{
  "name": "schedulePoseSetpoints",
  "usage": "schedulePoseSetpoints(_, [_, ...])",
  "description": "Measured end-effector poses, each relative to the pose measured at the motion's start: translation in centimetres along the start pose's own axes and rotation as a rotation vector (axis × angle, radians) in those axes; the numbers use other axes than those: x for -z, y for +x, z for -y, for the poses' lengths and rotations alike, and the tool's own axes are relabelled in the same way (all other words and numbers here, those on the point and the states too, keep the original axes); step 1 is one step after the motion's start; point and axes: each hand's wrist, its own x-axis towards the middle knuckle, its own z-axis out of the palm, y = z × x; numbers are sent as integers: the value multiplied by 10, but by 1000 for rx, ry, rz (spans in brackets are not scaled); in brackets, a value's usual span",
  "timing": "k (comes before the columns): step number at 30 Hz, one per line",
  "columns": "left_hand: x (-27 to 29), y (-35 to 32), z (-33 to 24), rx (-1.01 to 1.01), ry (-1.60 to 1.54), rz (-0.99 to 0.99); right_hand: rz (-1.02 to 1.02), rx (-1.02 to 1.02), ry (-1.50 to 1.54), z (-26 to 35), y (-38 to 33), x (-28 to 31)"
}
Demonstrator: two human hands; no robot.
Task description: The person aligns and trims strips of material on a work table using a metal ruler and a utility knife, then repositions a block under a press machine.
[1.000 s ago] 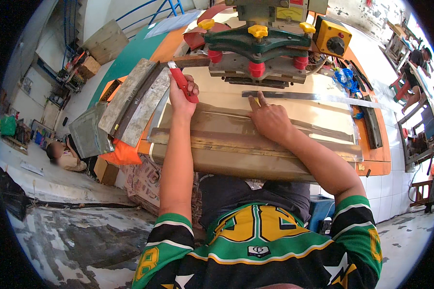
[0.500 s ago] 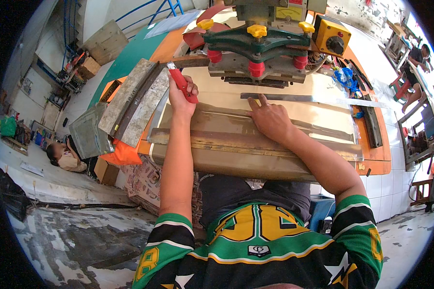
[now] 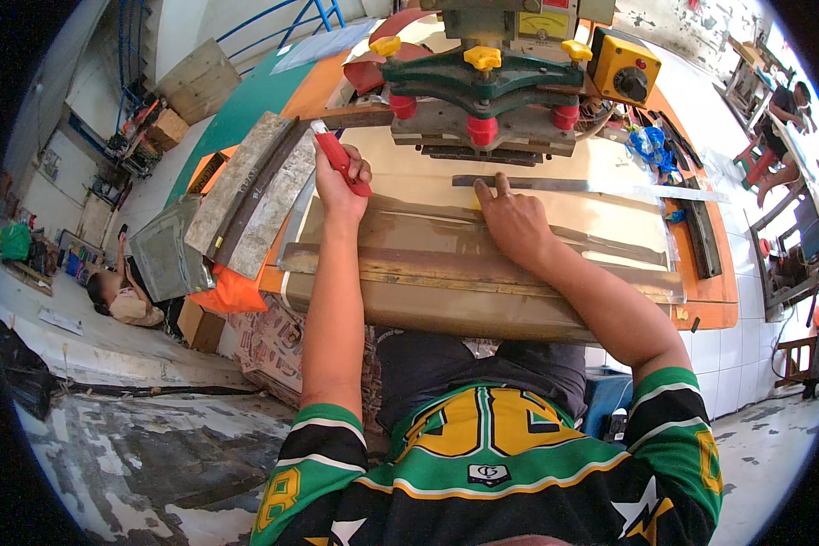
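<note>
My left hand (image 3: pixel 340 189) is closed round a red utility knife (image 3: pixel 342 162), its pale tip pointing up and away at the left of the worktable. Stretched fingers of my right hand (image 3: pixel 513 221) rest at the near edge of a long metal ruler (image 3: pixel 601 187), the other fingers being curled beneath. The ruler lies crosswise on a cream work surface (image 3: pixel 400 168). Between my arms and under my right hand spreads brownish, see-through sheeting (image 3: pixel 409 225). A long brown bar (image 3: pixel 446 271) lies across its near part, with a rolled edge (image 3: pixel 428 309) hanging at the front.
A press head (image 3: pixel 482 86) with yellow knobs stands over the far side, beside a yellow control box (image 3: pixel 624 68). Grey metal slabs (image 3: pixel 250 187) lie at the left. Blue plastic (image 3: pixel 651 148) and a dark bar (image 3: pixel 702 238) sit at the right. Other people sit farther off.
My left hand and the knife have shifted slightly left. The right hand has moved a little to the right along the ruler, its fingers bending slightly.
</note>
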Motion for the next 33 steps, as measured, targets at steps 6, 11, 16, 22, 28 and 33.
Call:
schedulePoseSetpoints(6, [-3, 0, 2, -5, 11, 24, -103, 12, -55, -4, 1, -5])
schedulePoseSetpoints(11, [-5, -2, 1, -18, 28, 14, -124, 21, -37, -3, 4, -1])
schedulePoseSetpoints(16, [-4, -1, 1, -18, 32, 17, -80, 37, -58, -2, 2, 11])
schedulePoseSetpoints(22, [-4, -1, 1, -29, 51, 20, -18, 71, 3, -7, 5, 11])
schedulePoseSetpoints(28, [-12, -10, -1, -99, 40, 98, -33, 101, -13, -7, 5, 15])
schedulePoseSetpoints(33, [-23, -17, 0, -189, 108, 186, -166, 212, 51, 0, 5, 33])
